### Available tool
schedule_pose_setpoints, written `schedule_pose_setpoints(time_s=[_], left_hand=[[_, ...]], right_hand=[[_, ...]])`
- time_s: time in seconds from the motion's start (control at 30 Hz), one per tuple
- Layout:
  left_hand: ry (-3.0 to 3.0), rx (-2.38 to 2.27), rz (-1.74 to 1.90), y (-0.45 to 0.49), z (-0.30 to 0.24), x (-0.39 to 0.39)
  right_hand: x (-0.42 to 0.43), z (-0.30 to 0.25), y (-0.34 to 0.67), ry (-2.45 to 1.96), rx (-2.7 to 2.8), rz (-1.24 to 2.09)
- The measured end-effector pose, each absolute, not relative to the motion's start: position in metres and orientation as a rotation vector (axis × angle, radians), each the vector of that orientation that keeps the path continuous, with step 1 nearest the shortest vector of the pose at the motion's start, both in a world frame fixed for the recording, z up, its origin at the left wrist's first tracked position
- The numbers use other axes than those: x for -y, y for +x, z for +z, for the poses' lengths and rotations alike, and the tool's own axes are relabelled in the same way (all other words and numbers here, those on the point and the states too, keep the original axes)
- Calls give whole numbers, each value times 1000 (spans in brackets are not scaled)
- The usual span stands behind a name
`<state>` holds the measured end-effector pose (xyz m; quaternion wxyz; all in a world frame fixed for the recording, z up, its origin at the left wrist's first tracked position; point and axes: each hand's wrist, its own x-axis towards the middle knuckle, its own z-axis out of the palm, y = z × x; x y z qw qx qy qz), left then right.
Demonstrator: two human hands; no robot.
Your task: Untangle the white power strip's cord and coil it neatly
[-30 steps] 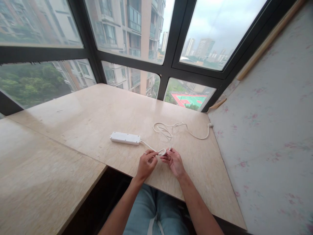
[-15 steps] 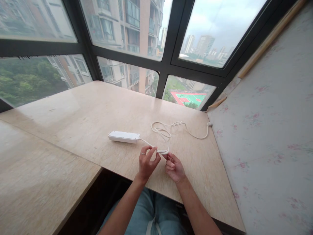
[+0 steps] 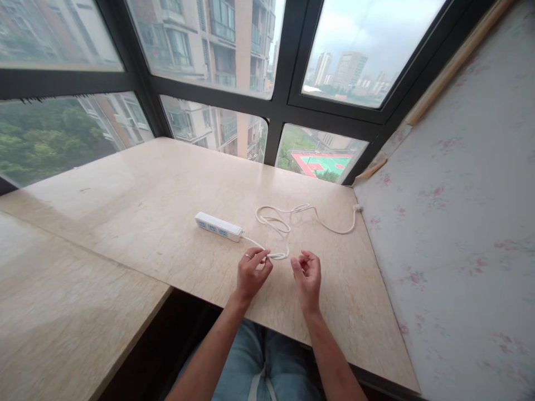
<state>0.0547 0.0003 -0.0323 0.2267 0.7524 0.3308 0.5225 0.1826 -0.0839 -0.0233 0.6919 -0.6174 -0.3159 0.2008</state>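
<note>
My left hand is closed, its thumb and fingers pinching a looped part of the white power cord. Just right of that loop, my right hand is off the cord, loosely curled with the thumb apart and nothing in it. Beyond my left hand lies a white power strip, tilted so its side with blue sockets shows. The cord leaves the strip's right end and runs into the left hand; the exact grip is partly hidden by the fingers.
More of the cord lies in loose loops on the beige stone counter, ending at a plug by the papered wall. Dark window frames border the back. A dark gap opens below the counter's front edge.
My right hand has let go of the cord loop and moved right. The power strip has rolled, so its socket side now shows, and has shifted slightly right. The left hand keeps its pinch.
</note>
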Motion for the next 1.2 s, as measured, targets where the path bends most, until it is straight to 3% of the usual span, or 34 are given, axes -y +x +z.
schedule_pose_setpoints(time_s=[0.13, 0.37, 0.63, 0.87, 1.2], left_hand=[[2091, -825, 1364, 54, -29, -1], [2069, -810, 1450, 54, -29, 3], [2058, -903, 1759, 55, -25, 5], [2146, -1180, 1654, 60, -31, 3], [1477, -1328, 1467, 74, -26, 4]], right_hand=[[87, -19, 189, -1457, 1316, -12], [67, -4, 202, -1374, 1584, -227], [59, -2, 189, -1269, 1332, 33], [58, -7, 189, -1357, 1111, 292], [48, -13, 188, -1127, 767, 909]])
